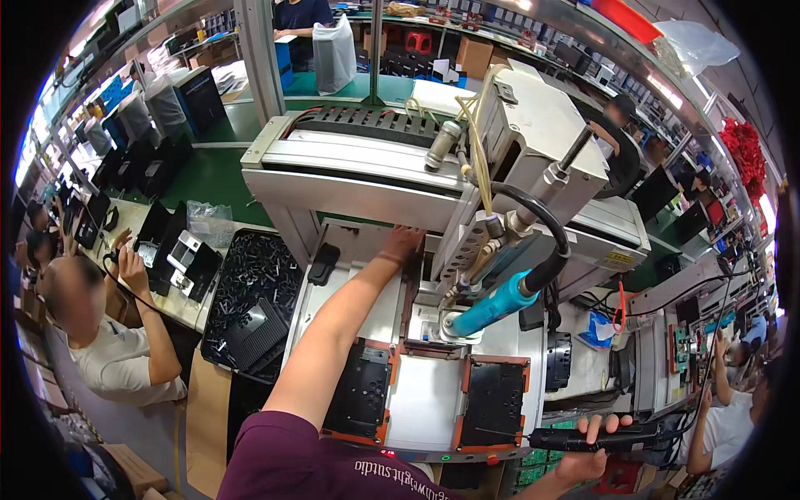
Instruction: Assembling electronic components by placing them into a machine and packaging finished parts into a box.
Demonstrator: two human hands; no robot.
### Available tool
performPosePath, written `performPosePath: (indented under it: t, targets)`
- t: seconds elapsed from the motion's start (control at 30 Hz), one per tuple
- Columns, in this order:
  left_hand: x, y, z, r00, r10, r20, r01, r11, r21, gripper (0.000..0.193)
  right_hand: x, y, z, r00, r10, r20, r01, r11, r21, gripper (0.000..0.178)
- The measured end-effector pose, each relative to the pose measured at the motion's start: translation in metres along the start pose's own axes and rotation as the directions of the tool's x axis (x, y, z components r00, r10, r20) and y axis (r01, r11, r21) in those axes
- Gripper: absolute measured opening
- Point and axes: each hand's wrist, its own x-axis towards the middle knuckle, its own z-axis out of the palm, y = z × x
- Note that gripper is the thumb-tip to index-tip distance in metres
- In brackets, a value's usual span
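Note:
My left arm stretches forward across the machine bed, and my left hand [402, 243] is just under the front beam of the machine. Its fingertips are hidden, so I cannot make out what they touch. At the lower right, my right hand [593, 448] is wrapped round a black electric screwdriver [554, 438] with a cable. Its thin bit points left over a black plate [495, 403] seated in an orange-brown fixture. A second black plate [358, 388] lies in a similar fixture beside my left forearm. Between and above the fixtures hangs a teal screwdriving spindle [493, 305].
The metal gantry beam [358, 194] spans the machine ahead of me. A black tray [247, 333] of small dark parts stands at left, near a co-worker [117, 333]. A small black object [323, 263] lies on the bed. Another co-worker [733, 417] is at far right.

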Motion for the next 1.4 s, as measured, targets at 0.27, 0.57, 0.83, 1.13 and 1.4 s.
performPosePath:
  t: [0.27,0.57,0.83,1.13,1.4]
  targets:
    - [0.005,0.010,0.000,0.950,-0.116,0.290,0.156,0.980,-0.120,0.028,0.002,0.005,-0.001,0.999,0.019,-0.026,-0.019,0.999,-0.027,0.060]
    - [-0.009,-0.016,0.016,0.989,-0.076,0.126,0.093,0.986,-0.141,0.022,-0.006,0.005,-0.002,0.996,0.082,-0.039,-0.082,0.997,-0.006,0.063]
    - [-0.069,0.024,-0.171,0.826,-0.538,0.169,0.394,0.336,-0.855,0.048,-0.005,0.010,0.041,0.996,-0.087,0.029,0.081,0.984,0.156,0.053]
    - [-0.222,0.118,-0.310,0.536,-0.354,0.766,0.409,-0.685,-0.603,0.080,-0.014,0.024,0.140,0.930,-0.275,0.244,0.209,0.942,0.264,0.050]
    - [-0.259,0.169,-0.333,0.584,-0.010,0.812,0.446,-0.832,-0.330,0.074,-0.034,0.064,0.165,0.965,-0.220,0.141,0.186,0.957,0.222,0.053]
